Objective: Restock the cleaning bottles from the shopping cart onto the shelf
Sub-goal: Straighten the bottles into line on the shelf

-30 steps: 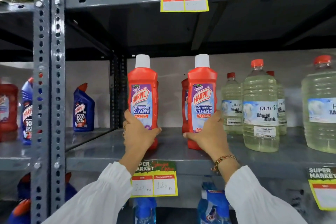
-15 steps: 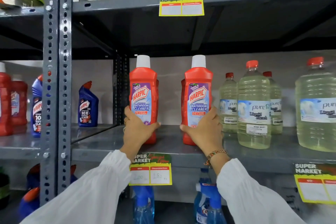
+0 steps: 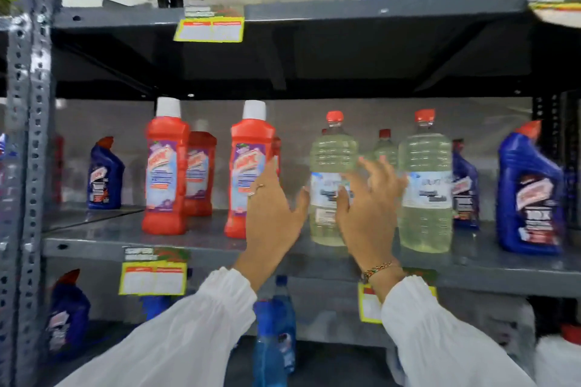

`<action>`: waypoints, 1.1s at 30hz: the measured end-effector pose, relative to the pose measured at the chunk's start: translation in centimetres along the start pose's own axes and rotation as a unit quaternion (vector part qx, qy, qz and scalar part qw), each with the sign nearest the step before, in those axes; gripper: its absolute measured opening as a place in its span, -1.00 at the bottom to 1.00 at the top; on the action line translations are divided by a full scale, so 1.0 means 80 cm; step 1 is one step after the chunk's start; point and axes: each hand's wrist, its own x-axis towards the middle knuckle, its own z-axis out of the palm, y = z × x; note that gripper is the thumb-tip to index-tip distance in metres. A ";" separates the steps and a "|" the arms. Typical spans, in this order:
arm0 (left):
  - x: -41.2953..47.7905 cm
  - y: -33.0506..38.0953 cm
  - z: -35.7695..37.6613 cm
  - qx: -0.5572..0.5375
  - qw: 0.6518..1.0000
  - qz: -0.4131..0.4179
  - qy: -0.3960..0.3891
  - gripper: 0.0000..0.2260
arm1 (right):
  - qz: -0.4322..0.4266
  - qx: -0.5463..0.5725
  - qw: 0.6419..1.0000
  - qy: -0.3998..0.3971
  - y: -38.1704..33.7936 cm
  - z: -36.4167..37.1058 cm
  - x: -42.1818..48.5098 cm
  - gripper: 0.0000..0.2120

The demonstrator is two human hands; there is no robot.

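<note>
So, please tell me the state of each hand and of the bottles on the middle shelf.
left hand: open, holding nothing
right hand: open, fingers spread
front red bottles: upright, capped
clear bleach bottles: upright, red caps on
blue bottle: upright, on the shelf

Middle shelf layout, going left to right

At 9 o'clock stands a cleaner bottle with another one right behind it, then a second front bottle near centre, also with one tucked behind. Toward 3 o'clock come two bleach bottles, a smaller one behind and between them. The left hand and right hand sit in front of those, either side of the nearer bleach bottle. Far at 3 o'clock stands an angled-neck bottle.
</note>
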 end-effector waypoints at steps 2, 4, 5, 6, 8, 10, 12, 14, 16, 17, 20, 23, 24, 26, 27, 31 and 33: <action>-0.014 0.027 0.037 -0.047 0.998 -0.025 -0.045 -0.29 | 0.063 -0.035 0.997 -0.021 0.048 -0.023 0.011 -0.47; -0.024 0.046 0.067 -0.081 0.993 -0.054 -0.069 -0.28 | 0.156 -0.021 0.984 -0.084 0.087 -0.039 0.020 -0.12; -0.027 0.051 0.078 -0.095 0.990 -0.072 -0.077 -0.28 | 0.196 -0.002 0.974 -0.117 0.104 -0.045 0.022 0.02; -0.028 0.053 0.086 -0.105 0.986 -0.097 -0.088 -0.23 | 0.230 0.026 0.962 -0.147 0.118 -0.049 0.024 0.13; -0.025 0.050 0.094 -0.111 0.976 -0.152 -0.114 -0.11 | 0.275 0.104 0.935 -0.200 0.140 -0.051 0.021 0.22; -0.018 0.034 0.090 -0.110 0.967 -0.194 -0.119 -0.19 | 0.302 0.163 0.908 -0.241 0.146 -0.046 0.015 0.16; -0.010 0.019 0.080 -0.111 0.957 -0.232 -0.135 -0.36 | 0.316 0.166 0.900 -0.249 0.144 -0.040 0.013 0.03; -0.004 0.012 0.072 -0.133 0.942 -0.243 -0.188 -0.46 | 0.311 0.172 0.901 -0.248 0.141 -0.038 0.014 -0.04; -0.002 0.007 0.068 -0.156 0.934 -0.235 -0.219 -0.49 | 0.297 0.175 0.904 -0.254 0.138 -0.037 0.015 -0.06; -0.003 0.007 0.065 -0.163 0.933 -0.234 -0.218 -0.50 | 0.292 0.170 0.905 -0.260 0.139 -0.035 0.017 -0.07; -0.009 0.022 0.083 -0.155 0.937 -0.218 -0.225 -0.51 | 0.318 0.184 0.895 -0.254 0.164 -0.038 0.007 -0.08; -0.019 0.018 0.088 -0.164 0.936 -0.223 -0.217 -0.51 | 0.318 0.176 0.896 -0.254 0.166 -0.038 0.002 -0.07; -0.020 0.016 0.090 -0.166 0.935 -0.227 -0.215 -0.51 | 0.316 0.177 0.896 -0.255 0.167 -0.038 0.003 -0.07; -0.017 0.014 0.090 -0.167 0.935 -0.233 -0.210 -0.54 | 0.319 0.179 0.894 -0.258 0.167 -0.037 0.008 -0.07; -0.015 0.015 0.089 -0.165 0.937 -0.229 -0.205 -0.53 | 0.323 0.181 0.894 -0.253 0.166 -0.036 0.010 -0.08; -0.020 0.028 0.093 0.009 0.969 -0.194 -0.154 -0.12 | 0.304 0.164 0.919 -0.192 0.161 -0.042 0.010 -0.16; -0.033 0.048 0.098 0.114 0.982 -0.125 -0.084 -0.10 | 0.304 0.182 0.919 -0.174 0.160 -0.050 0.009 -0.13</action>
